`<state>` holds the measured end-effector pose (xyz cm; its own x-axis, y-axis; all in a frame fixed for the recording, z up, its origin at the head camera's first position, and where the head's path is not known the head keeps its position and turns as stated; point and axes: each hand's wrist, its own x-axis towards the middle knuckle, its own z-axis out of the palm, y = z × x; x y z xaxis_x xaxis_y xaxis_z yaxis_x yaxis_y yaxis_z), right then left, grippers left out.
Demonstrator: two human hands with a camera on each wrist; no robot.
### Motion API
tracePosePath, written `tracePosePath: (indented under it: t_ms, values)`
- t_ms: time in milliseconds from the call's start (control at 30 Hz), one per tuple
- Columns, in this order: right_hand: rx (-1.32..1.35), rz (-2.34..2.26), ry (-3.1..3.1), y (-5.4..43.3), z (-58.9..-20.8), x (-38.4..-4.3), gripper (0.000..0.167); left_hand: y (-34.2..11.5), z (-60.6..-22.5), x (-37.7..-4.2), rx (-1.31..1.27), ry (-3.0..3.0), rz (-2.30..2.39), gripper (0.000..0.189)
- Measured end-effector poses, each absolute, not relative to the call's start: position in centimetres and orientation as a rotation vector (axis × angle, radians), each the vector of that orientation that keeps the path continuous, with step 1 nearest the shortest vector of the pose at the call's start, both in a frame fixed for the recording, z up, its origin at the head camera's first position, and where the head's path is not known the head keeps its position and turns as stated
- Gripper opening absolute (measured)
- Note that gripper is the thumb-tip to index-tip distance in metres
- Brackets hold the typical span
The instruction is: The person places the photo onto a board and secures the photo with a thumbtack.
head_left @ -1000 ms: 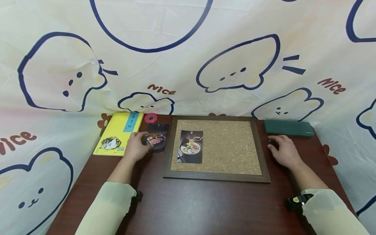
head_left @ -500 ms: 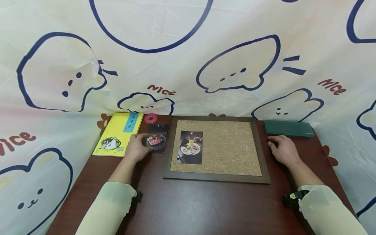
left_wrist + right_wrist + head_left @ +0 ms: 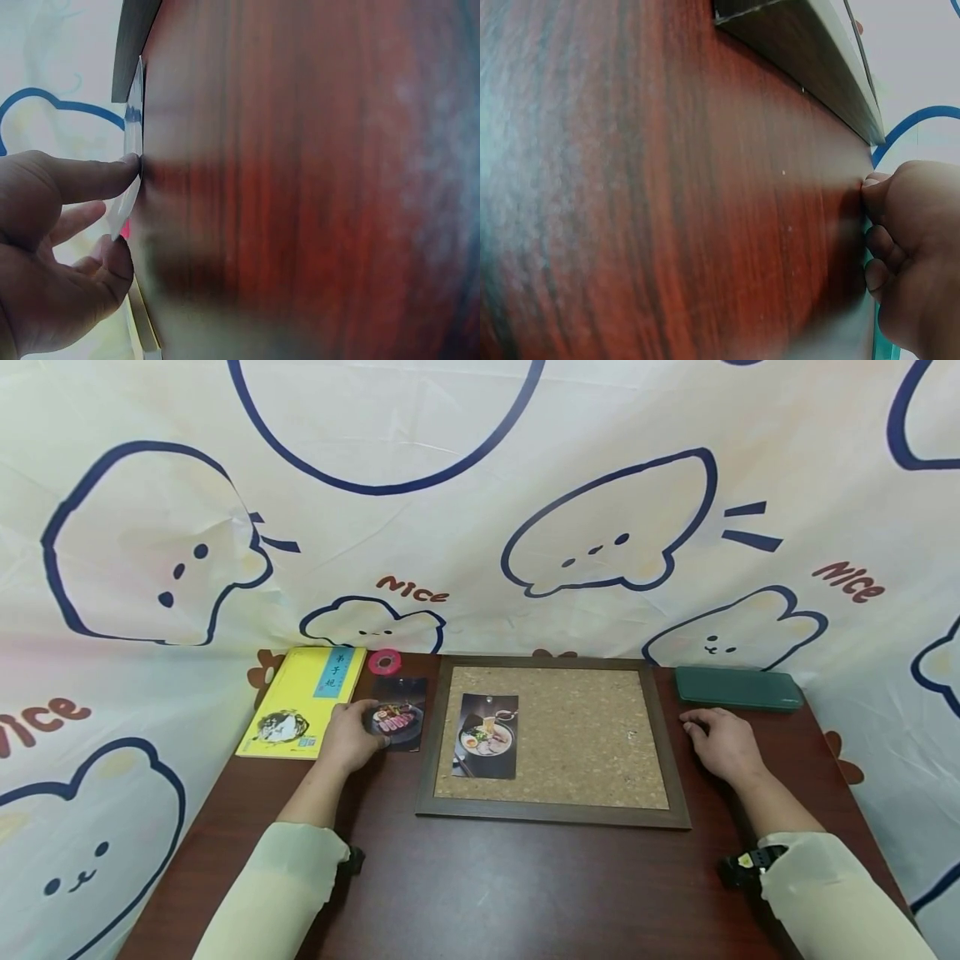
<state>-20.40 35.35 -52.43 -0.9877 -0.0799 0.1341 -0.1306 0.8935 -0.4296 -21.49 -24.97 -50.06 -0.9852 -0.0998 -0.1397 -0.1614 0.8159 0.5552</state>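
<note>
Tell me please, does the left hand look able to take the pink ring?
Probably not yet: the left hand is near the pink ring, but its grip seems taken by the sliced-meat photo. Nothing covers the ring.

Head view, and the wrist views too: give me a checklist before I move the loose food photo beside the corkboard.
1. Left hand has a grip on the loose photo: ok, at its left edge.
2. Loose photo flat on the table: not ok, its held end curves upward.
3. Noodle photo on the corkboard: ok, on the left half.
4. Right hand off the board: ok, right of the frame, near the green case.
5. Right hand free of any small item: cannot tell, its fingertips are hidden.
</note>
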Motion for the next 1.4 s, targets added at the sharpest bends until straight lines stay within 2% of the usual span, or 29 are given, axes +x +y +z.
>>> tracePosePath:
  t_ms: [667,1400]
  values:
    - [0.129,0.715,-2.951,35.2,-51.9,-19.7,0.017,-25.2,-49.2,-21.3,-0.163,2.853,0.996,0.060]
    - [0.132,0.745,-2.917,34.4,-51.1,-19.2,0.015,-25.3,-47.7,-20.8,-0.211,2.753,1.162,0.060]
